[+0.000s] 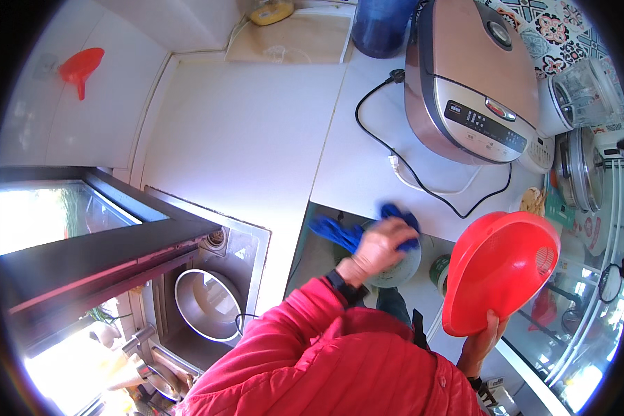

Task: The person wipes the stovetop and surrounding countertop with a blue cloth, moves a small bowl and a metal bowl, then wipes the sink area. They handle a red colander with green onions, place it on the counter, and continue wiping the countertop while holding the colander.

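My left hand point(382, 247), blurred by motion, grips a crumpled blue cloth point(338, 234) that hangs out on both sides of it. The hand is just off the counter's front edge, over a pale round container point(408, 262) lower down. On the other side, my right hand point(486, 333) holds the rim of a red plastic washing basin point(491, 275) with a slotted drain patch in its wall. The basin is tilted, its hollow side facing right. No contents show inside the part I can see.
A rice cooker point(473, 78) stands on the white counter point(239, 130), its black power cord point(372, 132) looping towards the front edge. At left, a metal pot point(208, 304) sits in the sink point(260, 249), beneath an open window frame point(151, 213). A red funnel point(80, 70) hangs on the wall.
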Available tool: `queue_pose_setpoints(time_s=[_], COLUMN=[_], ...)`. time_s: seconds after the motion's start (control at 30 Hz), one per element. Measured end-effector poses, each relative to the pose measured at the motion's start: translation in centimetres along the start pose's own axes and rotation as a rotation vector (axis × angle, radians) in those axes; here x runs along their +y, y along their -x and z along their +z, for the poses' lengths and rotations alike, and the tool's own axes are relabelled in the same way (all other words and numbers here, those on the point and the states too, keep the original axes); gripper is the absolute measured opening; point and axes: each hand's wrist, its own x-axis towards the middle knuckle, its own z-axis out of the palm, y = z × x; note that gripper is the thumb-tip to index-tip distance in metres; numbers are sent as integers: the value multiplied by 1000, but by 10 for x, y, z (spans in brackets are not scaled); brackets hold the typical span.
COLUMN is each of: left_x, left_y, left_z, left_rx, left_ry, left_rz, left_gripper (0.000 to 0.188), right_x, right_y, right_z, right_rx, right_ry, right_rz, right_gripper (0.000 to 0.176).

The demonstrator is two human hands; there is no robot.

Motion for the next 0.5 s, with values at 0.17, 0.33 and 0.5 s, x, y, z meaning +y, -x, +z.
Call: queue_pose_setpoints(time_s=[0.17,0.33,0.5], left_x=[19,-94,-113], left_y=[18,22,3], left_z=[-67,-204,-138], left_rx=[153,564,366], left_ry=[86,-782,-880], left_rz=[-103,-418,-489], left_gripper=[52,49,56], right_x=[-8,1,2], right_y=[-5,-18,-17], right_z=[2,2,9], right_rx=[-56,-117,-124], right_ry=[33,104,100], right_rz=[-84,-95,-128], right_gripper=[45,43,42])
